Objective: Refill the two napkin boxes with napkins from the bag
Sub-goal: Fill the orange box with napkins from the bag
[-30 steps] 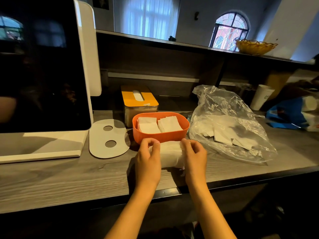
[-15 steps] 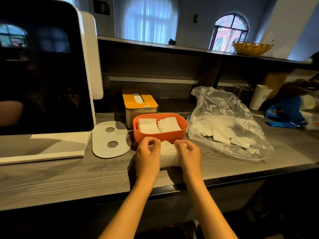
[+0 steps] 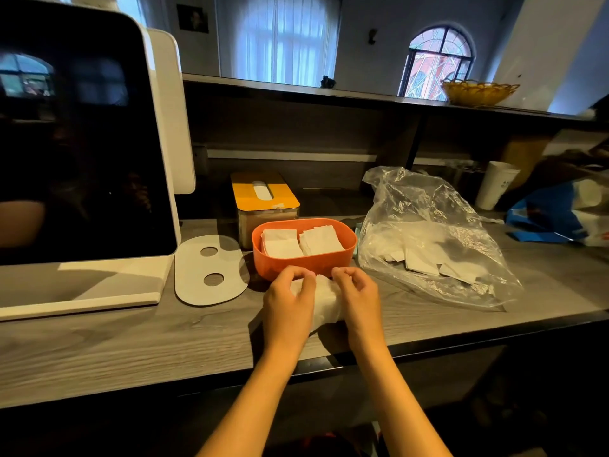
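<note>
You see a big black screen (image 3: 75, 133) on a white stand at the left of the grey wooden worktop (image 3: 131, 338). Just beside its base lies a flat pale lid (image 3: 211, 270) with two round holes. Far back on the right, a white paper cup (image 3: 497, 189) stands upright. Near it lies a blue and white bag (image 3: 557, 217). Above, on the long dark shelf (image 3: 329, 94), you see a yellow basket (image 3: 479, 92). Behind it is an arched window (image 3: 436, 61) with coloured glass, and white curtains (image 3: 286, 37) hang further left.
</note>
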Available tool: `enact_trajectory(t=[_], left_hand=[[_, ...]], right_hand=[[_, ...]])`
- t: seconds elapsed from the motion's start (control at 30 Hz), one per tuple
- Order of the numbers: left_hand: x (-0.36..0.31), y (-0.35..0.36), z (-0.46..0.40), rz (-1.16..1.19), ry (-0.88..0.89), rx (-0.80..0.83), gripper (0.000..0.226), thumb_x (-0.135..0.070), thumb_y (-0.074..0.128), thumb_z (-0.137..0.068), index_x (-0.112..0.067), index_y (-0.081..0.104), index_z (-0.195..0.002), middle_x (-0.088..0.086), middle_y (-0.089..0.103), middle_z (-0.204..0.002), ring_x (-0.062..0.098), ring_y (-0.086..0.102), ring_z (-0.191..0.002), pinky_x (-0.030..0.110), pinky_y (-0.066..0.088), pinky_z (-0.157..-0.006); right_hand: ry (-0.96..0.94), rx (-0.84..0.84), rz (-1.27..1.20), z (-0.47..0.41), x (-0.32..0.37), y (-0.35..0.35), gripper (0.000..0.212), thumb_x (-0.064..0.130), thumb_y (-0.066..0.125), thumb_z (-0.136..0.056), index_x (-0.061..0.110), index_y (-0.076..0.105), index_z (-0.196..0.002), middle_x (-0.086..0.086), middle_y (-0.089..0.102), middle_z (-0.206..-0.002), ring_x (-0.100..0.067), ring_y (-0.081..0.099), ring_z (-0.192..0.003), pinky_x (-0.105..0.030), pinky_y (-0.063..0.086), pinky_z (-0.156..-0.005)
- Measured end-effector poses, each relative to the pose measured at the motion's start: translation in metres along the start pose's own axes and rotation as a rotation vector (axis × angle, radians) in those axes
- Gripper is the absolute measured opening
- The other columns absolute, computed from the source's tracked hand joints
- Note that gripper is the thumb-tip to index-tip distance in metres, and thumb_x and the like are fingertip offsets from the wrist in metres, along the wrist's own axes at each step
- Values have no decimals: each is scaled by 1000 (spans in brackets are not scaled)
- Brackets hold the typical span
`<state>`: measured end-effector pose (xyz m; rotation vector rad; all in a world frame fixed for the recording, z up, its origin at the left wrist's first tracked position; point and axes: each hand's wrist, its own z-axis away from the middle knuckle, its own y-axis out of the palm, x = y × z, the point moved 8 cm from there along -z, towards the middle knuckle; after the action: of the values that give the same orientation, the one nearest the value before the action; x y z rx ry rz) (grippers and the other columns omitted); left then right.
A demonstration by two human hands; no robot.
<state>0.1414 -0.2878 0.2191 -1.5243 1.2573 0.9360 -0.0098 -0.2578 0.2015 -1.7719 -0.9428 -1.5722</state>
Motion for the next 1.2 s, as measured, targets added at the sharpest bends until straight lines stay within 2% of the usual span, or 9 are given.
enact_trajectory(t=[0.1, 0.2, 0.3, 0.43, 0.53, 0.67, 0.8, 1.07, 1.2], left_hand=[[-4, 0, 0, -83, 78, -12, 13, -28, 59, -97, -26, 64, -85, -19, 62, -81, -7, 57, -79, 8, 42, -62], [-7, -1, 1, -134, 149, -33, 24, -34, 58, -97, -21, 69, -79, -12, 66, -73, -1, 61, -71, 20, 49, -59], [-10, -1, 3, -113, 178, -16, 36, -44, 56, -94, -17, 72, -76, -8, 67, -66, 5, 62, -64, 22, 47, -54], [-12, 10, 7, -44, 177, 240, 36, -54, 57, -85, -23, 73, -89, -14, 70, -83, -4, 62, -84, 7, 44, -66], [-9, 16, 13, -147, 167, 449, 18, -37, 72, -86, -37, 65, -103, -24, 65, -99, -11, 57, -98, 4, 44, -76], [-3, -8, 5, -62, 88, 348, 21, -24, 72, -88, -34, 66, -105, -20, 65, -102, -3, 60, -98, 12, 49, -75], [-3, -33, -6, -139, 110, 203, 19, -25, 72, -88, -31, 65, -105, -18, 63, -99, -3, 57, -93, 10, 44, -69], [8, -27, -5, -145, 52, 310, 46, -30, 76, -85, -36, 56, -125, -18, 56, -118, 3, 52, -108, 11, 43, -78], [6, -22, -6, -161, 51, 372, 35, -21, 73, -87, -35, 62, -116, -18, 61, -110, 5, 57, -105, 15, 46, -79]], right_hand=[[-59, -37, 62, 1, 4, -2, 23, 26, 60, -96, 13, 70, -79, -4, 70, -79, -22, 66, -82, -37, 53, -75], [-67, -79, 73, 4, 7, -6, 46, 35, 57, -97, -4, 66, -74, -19, 66, -72, -29, 61, -65, -39, 49, -64], [-95, -119, 116, 7, 11, -8, 53, 37, 58, -96, 0, 58, -58, -12, 56, -52, -23, 51, -50, -35, 40, -54], [-98, -220, 95, 10, 13, -21, 54, 39, 59, -95, 7, 54, -53, -4, 47, -48, -14, 43, -48, -32, 34, -51], [-96, -317, 38, 13, 12, -31, 53, 40, 58, -96, 6, 54, -55, -5, 47, -50, -18, 44, -50, -33, 36, -51], [-76, -35, -8, 7, 14, -9, 37, 37, 53, -98, 15, 66, -72, -5, 67, -72, -23, 66, -72, -33, 50, -63], [-102, 323, 103, 14, 14, 25, 14, 28, 56, -98, 26, 63, -110, 6, 64, -106, -10, 64, -100, -23, 54, -76], [-51, 336, 102, 15, 11, 26, 16, 32, 55, -98, 20, 58, -108, -1, 64, -107, -15, 64, -99, -20, 52, -71], [-64, 376, 140, 20, 15, 29, 25, 40, 49, -100, 29, 54, -122, 7, 58, -117, -6, 58, -108, -18, 51, -77]])
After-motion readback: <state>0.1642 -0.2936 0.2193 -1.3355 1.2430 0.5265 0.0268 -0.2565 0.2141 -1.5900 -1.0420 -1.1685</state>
